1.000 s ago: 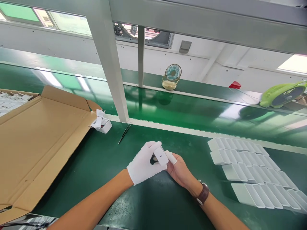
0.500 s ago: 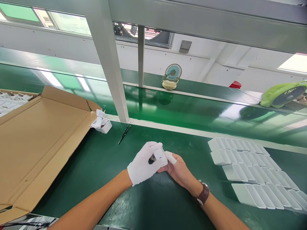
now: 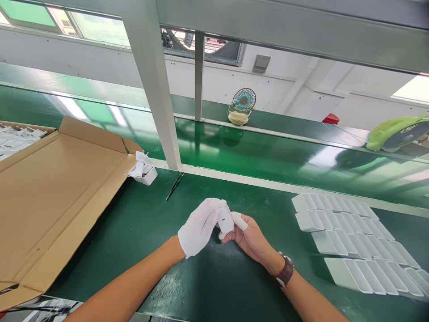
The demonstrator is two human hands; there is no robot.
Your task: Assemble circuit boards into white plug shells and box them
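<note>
My left hand (image 3: 198, 227), in a white glove, and my bare right hand (image 3: 250, 238), with a white finger cot on one finger and a watch at the wrist, meet over the green bench. Together they grip a small white plastic part (image 3: 225, 221), pinched between the fingers of both. Rows of several white plastic parts (image 3: 348, 243) lie on the bench to the right of my hands. Thin black tweezers (image 3: 174, 186) rest beyond my left hand.
An open cardboard box flap (image 3: 56, 192) covers the left side, with a small white box (image 3: 145, 171) at its corner. A grey post (image 3: 157, 98) rises behind the bench. A small fan (image 3: 241, 105) and a green fan (image 3: 395, 133) stand across the far belt.
The white part has been turned in my fingers and now sits more upright. Both hands stay in the same place.
</note>
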